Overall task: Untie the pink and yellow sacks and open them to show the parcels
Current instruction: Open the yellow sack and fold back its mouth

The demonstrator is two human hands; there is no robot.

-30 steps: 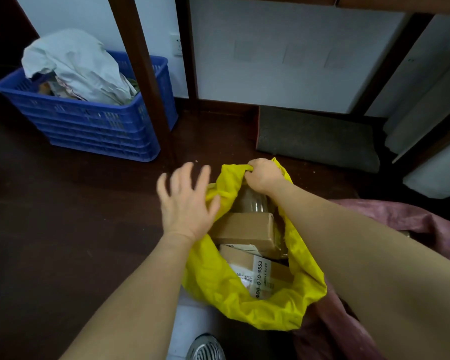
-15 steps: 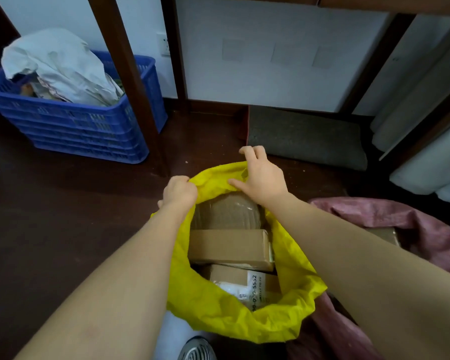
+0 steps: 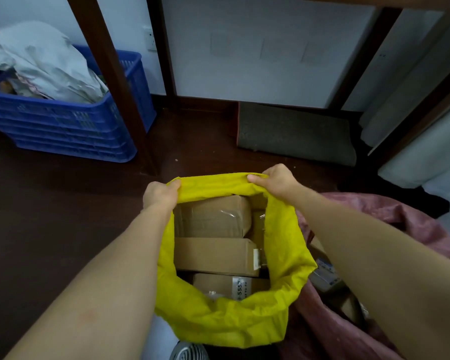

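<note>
The yellow sack [image 3: 244, 318] stands open on the dark floor [image 3: 50, 216], brown parcels [image 3: 216, 253] stacked inside. Just right lies the pink sack [image 3: 413, 219]. At the far rim, the left hand [image 3: 160, 196] and right hand [image 3: 277, 179] each pinch the yellow fabric. Far left sits a blue crate [image 3: 70, 128].

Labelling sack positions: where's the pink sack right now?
In the head view, the pink sack lies on the floor at lower right, right beside the open yellow sack, partly hidden under the right forearm.
</note>
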